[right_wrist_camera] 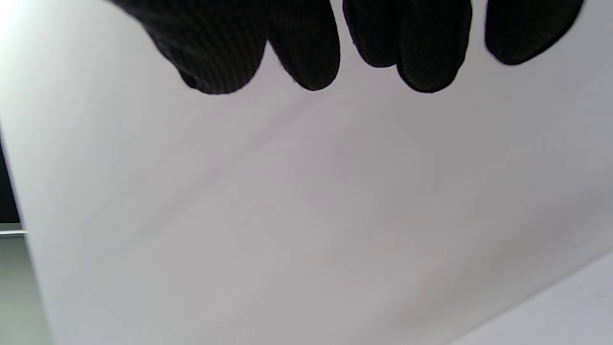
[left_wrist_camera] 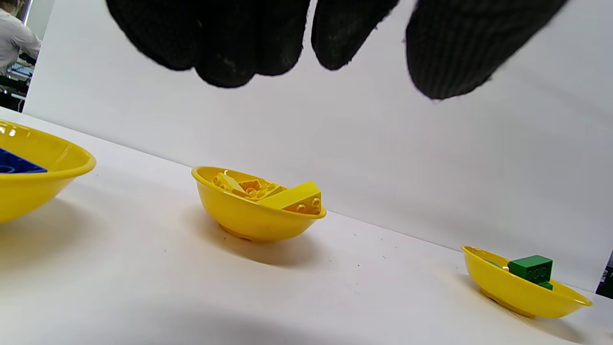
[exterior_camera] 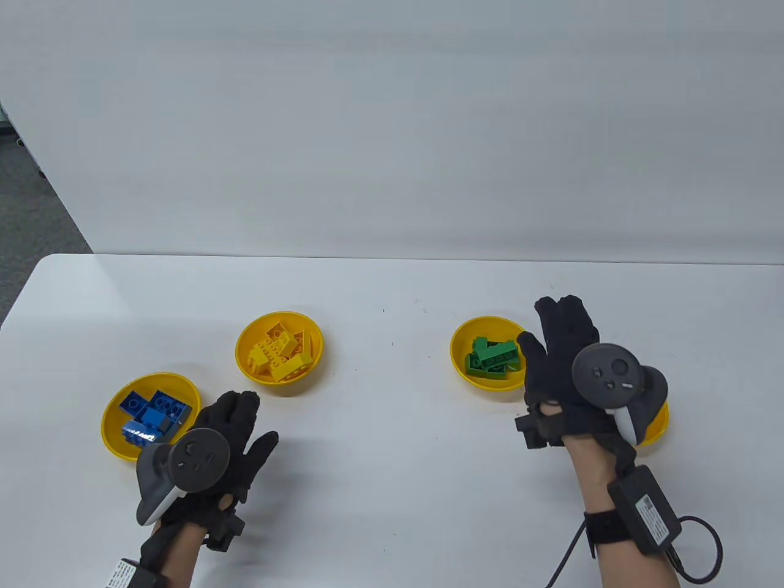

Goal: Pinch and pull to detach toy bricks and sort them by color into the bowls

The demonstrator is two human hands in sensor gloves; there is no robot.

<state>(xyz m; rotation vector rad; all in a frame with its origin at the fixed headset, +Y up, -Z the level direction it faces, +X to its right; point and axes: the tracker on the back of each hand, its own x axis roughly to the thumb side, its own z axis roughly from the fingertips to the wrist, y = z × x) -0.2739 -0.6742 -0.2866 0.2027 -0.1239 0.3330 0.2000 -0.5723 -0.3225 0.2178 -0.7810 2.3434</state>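
Sorted: blue bricks [exterior_camera: 150, 415], yellow bricks [exterior_camera: 280, 353], green bricks [exterior_camera: 493, 358] lie in bowls beside the hands.
Left: apparently nothing.
Hands: left hand [exterior_camera: 228, 443] and right hand [exterior_camera: 563, 361] spread, empty.

White table [exterior_camera: 392, 294], grey wall [exterior_camera: 392, 122] behind (carpet [exterior_camera: 30, 202] at left)

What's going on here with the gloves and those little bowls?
A person in black sensor gloves is sorting toy bricks by color. Blue bricks, yellow bricks and green bricks each sit in their own yellow bowl. Both hands, left and right, are open above the table and hold nothing. A fourth bowl is mostly hidden behind the right hand.
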